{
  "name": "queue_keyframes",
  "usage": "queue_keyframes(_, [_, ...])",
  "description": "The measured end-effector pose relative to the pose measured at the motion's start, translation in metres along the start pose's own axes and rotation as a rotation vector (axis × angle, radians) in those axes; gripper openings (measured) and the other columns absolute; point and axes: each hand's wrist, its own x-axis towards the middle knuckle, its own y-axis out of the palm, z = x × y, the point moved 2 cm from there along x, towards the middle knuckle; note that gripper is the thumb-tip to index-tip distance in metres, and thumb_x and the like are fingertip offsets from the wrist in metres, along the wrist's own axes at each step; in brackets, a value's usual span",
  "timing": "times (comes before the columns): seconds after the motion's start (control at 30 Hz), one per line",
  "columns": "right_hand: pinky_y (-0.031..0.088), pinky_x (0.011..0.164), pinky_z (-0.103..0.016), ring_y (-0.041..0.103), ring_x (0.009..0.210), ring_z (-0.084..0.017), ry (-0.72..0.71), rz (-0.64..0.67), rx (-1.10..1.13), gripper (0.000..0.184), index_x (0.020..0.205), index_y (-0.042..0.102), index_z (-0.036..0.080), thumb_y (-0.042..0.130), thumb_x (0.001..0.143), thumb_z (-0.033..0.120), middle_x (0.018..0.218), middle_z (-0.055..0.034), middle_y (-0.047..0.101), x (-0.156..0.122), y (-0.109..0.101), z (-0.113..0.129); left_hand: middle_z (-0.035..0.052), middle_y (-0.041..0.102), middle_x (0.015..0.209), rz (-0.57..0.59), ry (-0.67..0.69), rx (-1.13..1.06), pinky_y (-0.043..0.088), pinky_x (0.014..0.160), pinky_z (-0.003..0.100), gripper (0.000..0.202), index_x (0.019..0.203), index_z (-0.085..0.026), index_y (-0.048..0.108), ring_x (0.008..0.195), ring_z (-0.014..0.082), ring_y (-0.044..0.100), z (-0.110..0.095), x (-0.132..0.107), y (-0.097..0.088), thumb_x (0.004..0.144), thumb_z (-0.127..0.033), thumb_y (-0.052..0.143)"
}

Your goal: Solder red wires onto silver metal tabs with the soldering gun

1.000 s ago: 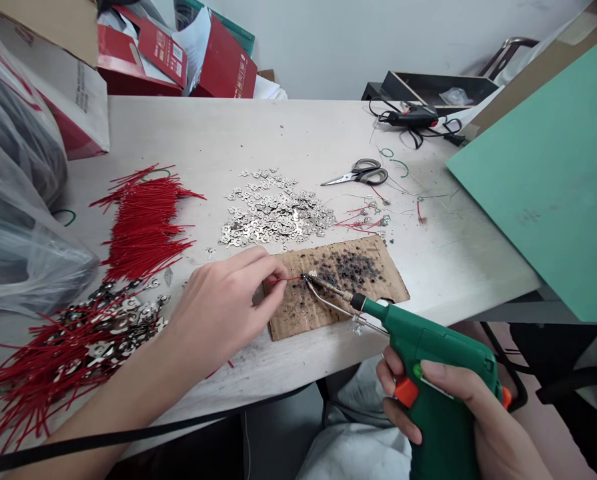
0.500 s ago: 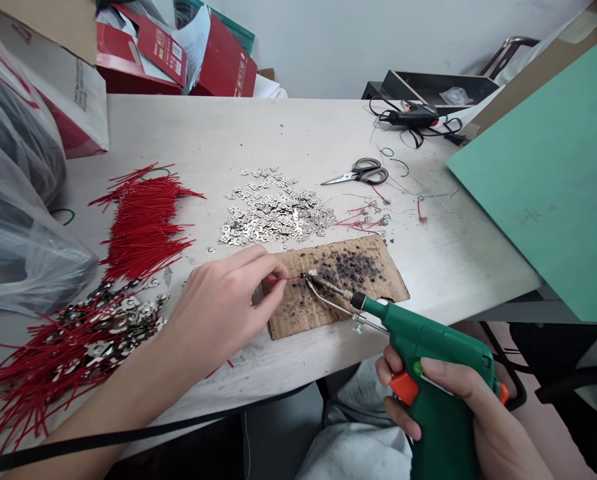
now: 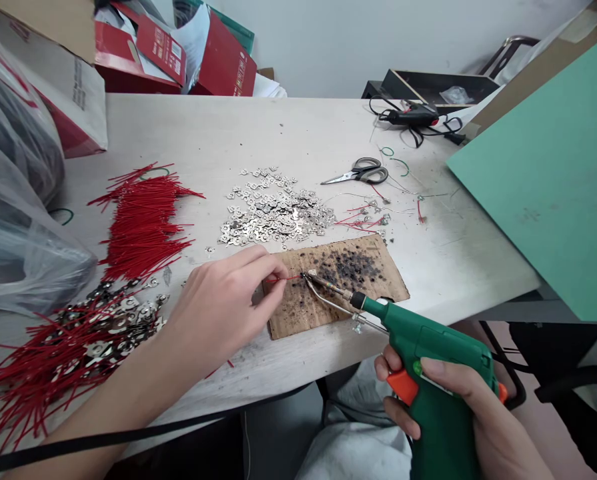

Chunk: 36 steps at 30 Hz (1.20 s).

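Note:
Between thumb and fingertips, my left hand (image 3: pixel 233 300) pinches a short red wire (image 3: pixel 293 277) above the left part of a scorched cardboard piece (image 3: pixel 293 317). My right hand (image 3: pixel 458 400) grips a green soldering gun (image 3: pixel 438 340) by its handle, fingers around the orange trigger (image 3: pixel 402 385). The hot tip (image 3: pixel 323 283) and the curved solder feed tube (image 3: pixel 328 302) meet at the wire's far end. A small metal piece seems to lie there, partly hidden by the tip. Behind the cardboard spreads a heap of small metal terminals (image 3: pixel 283 210).
A bundle of red wires (image 3: pixel 143 227) lies left, with wires joined to metal pieces (image 3: pixel 88 347) nearer me. Scissors (image 3: pixel 363 172), loose wired pieces (image 3: pixel 368 217) and a black corded tool (image 3: pixel 413 116) lie right. A plastic bag (image 3: pixel 23 187) and a green board (image 3: pixel 543 180) flank the table.
Both hands stay almost still, with the tip held at the wire's end. The orange trigger sits very slightly further out. The view has shifted a little.

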Motion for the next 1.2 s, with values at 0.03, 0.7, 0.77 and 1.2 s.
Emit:
queue_keyframes(0.03, [0.041, 0.046, -0.027, 0.050, 0.048, -0.014, -0.004, 0.001, 0.000, 0.029, 0.078, 0.073, 0.018, 0.081, 0.069, 0.044, 0.074, -0.0058, 0.063, -0.0007, -0.0001, 0.0002, 0.0016, 0.071, 0.094, 0.001, -0.001, 0.000, 0.047, 0.076, 0.031, 0.017, 0.093, -0.022, 0.069, 0.080, 0.0171, 0.065, 0.0002, -0.0001, 0.0002, 0.097, -0.024, 0.053])
queue_keyframes(0.7, [0.042, 0.044, -0.028, 0.048, 0.046, -0.014, -0.029, 0.023, -0.007, 0.028, 0.079, 0.071, 0.017, 0.080, 0.071, 0.043, 0.075, -0.0061, 0.064, -0.0028, 0.0072, 0.0045, -0.0010, 0.071, 0.097, 0.011, -0.010, 0.000, 0.048, 0.077, 0.033, 0.014, 0.096, -0.023, 0.069, 0.085, 0.0185, 0.067, 0.0029, -0.0009, 0.0034, 0.097, -0.024, 0.056])
queue_keyframes(0.77, [0.041, 0.043, -0.027, 0.048, 0.046, -0.014, -0.018, 0.014, -0.005, 0.028, 0.079, 0.071, 0.018, 0.081, 0.070, 0.043, 0.075, -0.0058, 0.064, -0.0030, 0.0068, 0.0038, -0.0015, 0.071, 0.097, 0.005, -0.009, -0.002, 0.048, 0.076, 0.033, 0.014, 0.095, -0.023, 0.069, 0.084, 0.0181, 0.067, 0.0029, -0.0012, 0.0038, 0.097, -0.024, 0.056])
queue_keyframes(1.2, [0.041, 0.047, -0.026, 0.047, 0.050, -0.013, -0.026, 0.092, 0.030, 0.028, 0.079, 0.071, 0.018, 0.076, 0.074, 0.045, 0.077, -0.0073, 0.061, 0.0031, 0.0005, -0.0014, -0.0013, 0.072, 0.098, 0.003, -0.002, 0.010, 0.049, 0.077, 0.031, 0.013, 0.096, -0.024, 0.070, 0.084, 0.0177, 0.068, 0.0020, -0.0017, 0.0038, 0.097, -0.023, 0.056])
